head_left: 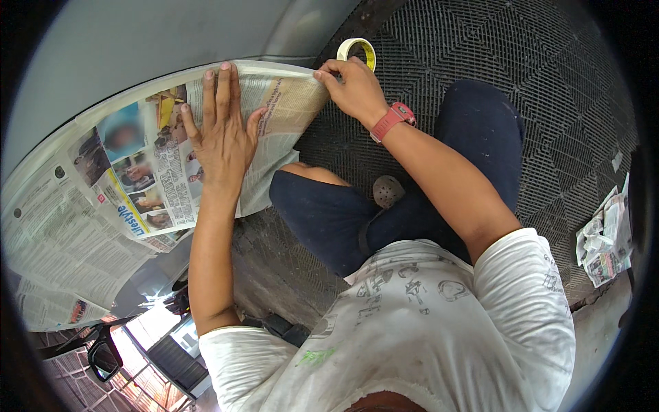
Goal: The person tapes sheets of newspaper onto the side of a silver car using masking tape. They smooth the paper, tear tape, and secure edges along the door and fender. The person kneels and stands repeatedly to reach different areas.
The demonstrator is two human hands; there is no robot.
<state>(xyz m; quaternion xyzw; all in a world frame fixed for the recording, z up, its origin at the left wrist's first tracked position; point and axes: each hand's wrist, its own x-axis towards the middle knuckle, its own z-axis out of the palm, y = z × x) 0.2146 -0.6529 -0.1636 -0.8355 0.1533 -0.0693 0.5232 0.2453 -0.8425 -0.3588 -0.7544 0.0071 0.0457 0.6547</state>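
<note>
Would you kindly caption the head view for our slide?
Left hand spread on newspaper along a grey panel; right hand at the newspaper's corner, near a tape roll.

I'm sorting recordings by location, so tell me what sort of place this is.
Probably a vehicle body workshop: newspaper covers part of a smooth grey, car-like panel, a roll of pale tape shows by the right hand, and black ridged matting lies underfoot.

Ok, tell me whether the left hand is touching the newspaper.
Touching. The head view shows the left hand laid palm down on the printed newspaper, with no gap visible beneath its fingers.
</note>
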